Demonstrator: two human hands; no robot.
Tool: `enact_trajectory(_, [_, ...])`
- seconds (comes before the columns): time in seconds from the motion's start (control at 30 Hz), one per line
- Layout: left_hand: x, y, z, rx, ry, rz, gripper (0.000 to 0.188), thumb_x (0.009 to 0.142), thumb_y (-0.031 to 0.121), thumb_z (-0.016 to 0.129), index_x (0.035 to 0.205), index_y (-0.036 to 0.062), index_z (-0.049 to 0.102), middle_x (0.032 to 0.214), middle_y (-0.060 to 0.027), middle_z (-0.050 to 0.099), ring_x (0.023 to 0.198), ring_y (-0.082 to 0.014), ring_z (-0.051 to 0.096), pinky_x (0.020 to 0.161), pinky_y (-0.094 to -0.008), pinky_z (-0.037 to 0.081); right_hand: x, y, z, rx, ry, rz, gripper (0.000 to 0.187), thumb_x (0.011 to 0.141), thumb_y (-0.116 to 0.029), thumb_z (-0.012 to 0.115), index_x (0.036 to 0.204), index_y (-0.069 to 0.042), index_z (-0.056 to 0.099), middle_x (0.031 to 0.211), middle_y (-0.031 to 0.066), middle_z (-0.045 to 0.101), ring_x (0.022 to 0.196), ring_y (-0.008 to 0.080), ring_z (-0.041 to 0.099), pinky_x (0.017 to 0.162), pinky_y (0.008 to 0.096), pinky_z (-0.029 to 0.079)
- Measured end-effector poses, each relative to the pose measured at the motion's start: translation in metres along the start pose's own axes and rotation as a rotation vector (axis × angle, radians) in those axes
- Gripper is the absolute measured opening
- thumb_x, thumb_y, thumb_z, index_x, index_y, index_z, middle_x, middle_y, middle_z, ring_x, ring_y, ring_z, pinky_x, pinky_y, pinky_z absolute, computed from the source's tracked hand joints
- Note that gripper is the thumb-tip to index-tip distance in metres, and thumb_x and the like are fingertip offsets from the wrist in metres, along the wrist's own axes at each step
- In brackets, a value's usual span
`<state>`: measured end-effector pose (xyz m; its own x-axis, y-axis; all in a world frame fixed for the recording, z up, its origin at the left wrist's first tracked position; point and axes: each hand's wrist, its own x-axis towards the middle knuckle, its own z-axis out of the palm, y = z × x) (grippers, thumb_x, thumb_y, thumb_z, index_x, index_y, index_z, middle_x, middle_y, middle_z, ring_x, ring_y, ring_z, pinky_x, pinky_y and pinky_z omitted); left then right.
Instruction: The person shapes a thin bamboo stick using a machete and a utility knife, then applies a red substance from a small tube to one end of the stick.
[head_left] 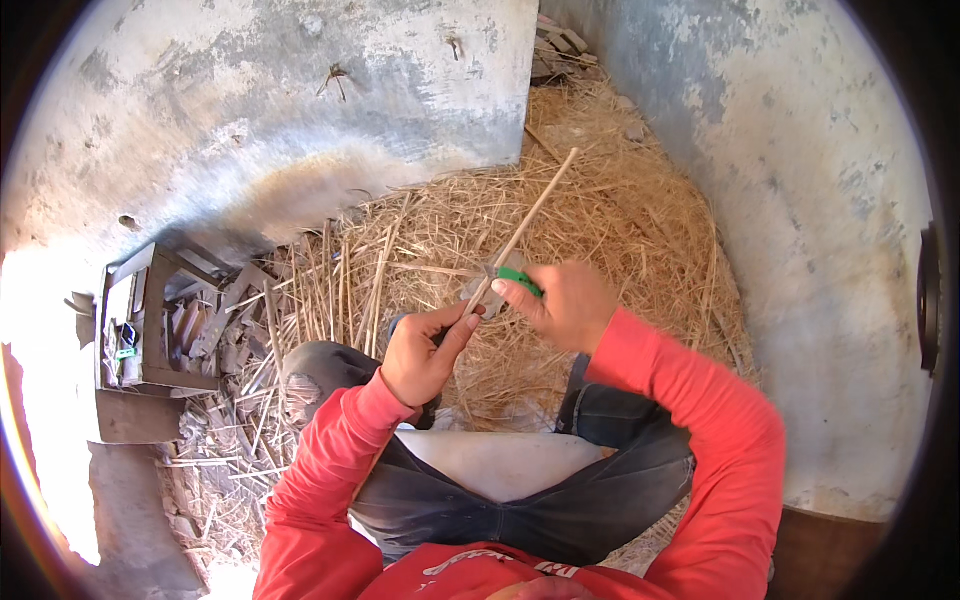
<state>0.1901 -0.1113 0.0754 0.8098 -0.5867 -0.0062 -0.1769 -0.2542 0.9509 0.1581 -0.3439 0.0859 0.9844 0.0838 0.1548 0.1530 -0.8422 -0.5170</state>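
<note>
While left fingers (pixel 461 333) hold one stick (pixel 538 206), right fingers (pixel 517 296): one tool (pixel 520 279) (green).

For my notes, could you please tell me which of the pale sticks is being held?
The stick slanting up to the right from the left hand; the right hand holds a green tool at it. Other sticks, at left, are unheld.

A dark wooden frame (pixel 178 380) sits at left — near a stained wall (pixel 250 100).

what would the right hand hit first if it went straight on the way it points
The right hand would likely meet the stick first, just past its green-handled tool; depth is hard to judge.
</note>
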Motion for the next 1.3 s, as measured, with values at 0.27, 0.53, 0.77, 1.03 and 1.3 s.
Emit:
enact_trajectory(0.27, [0.012,0.000,-0.001,-0.015,0.022,-0.008,0.028,0.103,0.021,0.058,0.114,-0.0011,0.071,0.062,0.0073,0.044,0.056,-0.0025,0.038,0.049,-0.0238,0.031,0.046,0.023,-0.013,0.003,0.006,0.286,0.074,0.096,-0.070,0.043,0.085,-0.004,0.074,0.058,0.0166,0.059,0.056,0.0346,0.061,0.058,0.0498,0.050])
enact_trajectory(0.53, [0.000,0.002,-0.005,-0.152,-0.051,-0.025,0.030,0.105,0.020,0.052,0.120,-0.0020,0.067,0.059,0.0089,0.043,0.052,-0.0007,0.037,0.047,-0.0215,0.029,0.010,0.084,-0.072,-0.043,0.312,0.267,0.081,0.099,-0.072,0.033,0.067,-0.005,0.066,0.044,-0.0029,0.037,0.041,0.0132,0.042,0.042,0.0354,0.035])
enact_trajectory(0.77, [0.009,0.003,0.007,-0.127,-0.049,-0.031,0.029,0.106,0.019,0.050,0.118,-0.0011,0.067,0.059,0.0094,0.041,0.051,-0.0013,0.034,0.047,-0.0221,0.027,0.003,0.001,-0.001,-0.048,0.008,-0.041,0.078,0.098,-0.070,0.037,0.072,-0.003,0.068,0.053,0.0173,0.056,0.052,0.0345,0.061,0.054,0.0510,0.050])
enact_trajectory(1.03, [-0.008,0.005,0.002,-0.173,-0.160,-0.023,0.029,0.106,0.019,0.050,0.116,-0.0027,0.066,0.059,0.0088,0.041,0.051,-0.0011,0.035,0.047,-0.0226,0.027,0.024,0.127,-0.067,0.033,0.296,0.453,0.076,0.097,-0.072,0.040,0.060,-0.008,0.058,0.047,-0.0031,0.033,0.039,0.0124,0.029,0.038,0.0358,0.030])
enact_trajectory(1.3, [0.002,-0.001,0.006,-0.276,-0.148,-0.072,0.029,0.108,0.019,0.047,0.118,-0.0027,0.064,0.056,0.0098,0.037,0.048,-0.0010,0.032,0.045,-0.0213,0.024,-0.008,-0.006,-0.011,-0.058,0.062,0.023,0.084,0.097,-0.073,0.036,0.067,0.001,0.064,0.048,0.0135,0.049,0.044,0.0296,0.055,0.046,0.0466,0.045])
